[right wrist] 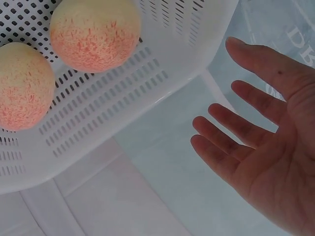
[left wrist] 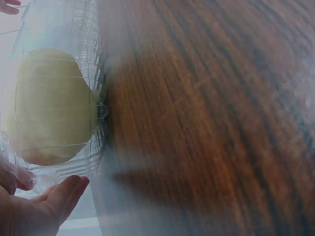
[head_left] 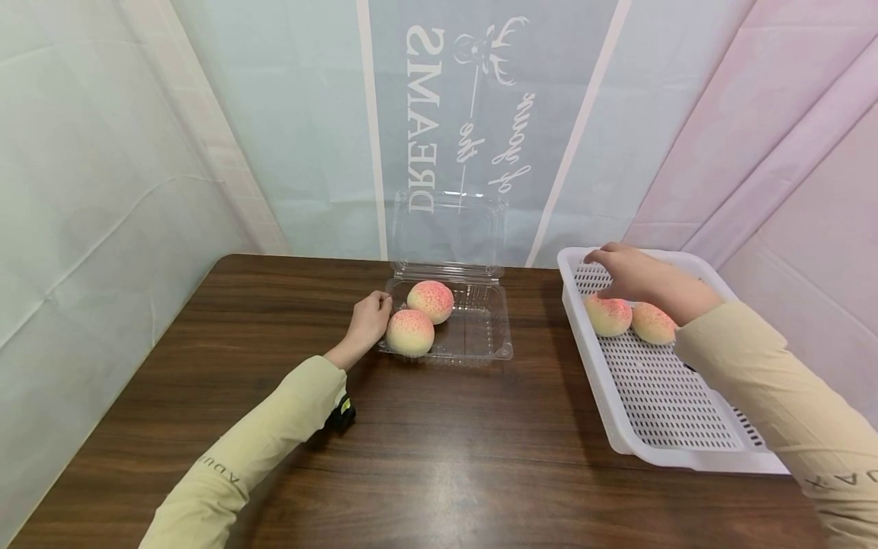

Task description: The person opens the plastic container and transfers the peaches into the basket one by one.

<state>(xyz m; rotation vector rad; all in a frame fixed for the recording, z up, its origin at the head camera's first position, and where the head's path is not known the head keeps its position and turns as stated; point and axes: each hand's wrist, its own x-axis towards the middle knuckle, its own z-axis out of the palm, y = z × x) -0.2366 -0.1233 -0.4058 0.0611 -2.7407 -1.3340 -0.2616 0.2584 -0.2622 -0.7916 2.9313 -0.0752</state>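
My left hand (head_left: 369, 319) grips the left edge of a clear plastic clamshell container (head_left: 483, 335); in the left wrist view its thumb and fingers (left wrist: 70, 194) lie around the container's corner. Two peaches, yellow with red speckles, sit in the container's left part: a rear peach (head_left: 430, 301) and a front peach (head_left: 410, 332). Over the back of a white basket (head_left: 686, 457) is my right hand (head_left: 634, 276), fingers spread and nothing in them. Below it, a left peach (head_left: 609, 316) and a right peach (head_left: 653, 324) lie in the basket, apart from the hand in the right wrist view.
The container's transparent lid (head_left: 447, 232) stands up at the back, against the printed curtain (head_left: 576, 46). Both container and basket rest on a dark wooden table (head_left: 466, 435), the basket on the right. Fabric walls (head_left: 96, 152) enclose the sides and back.
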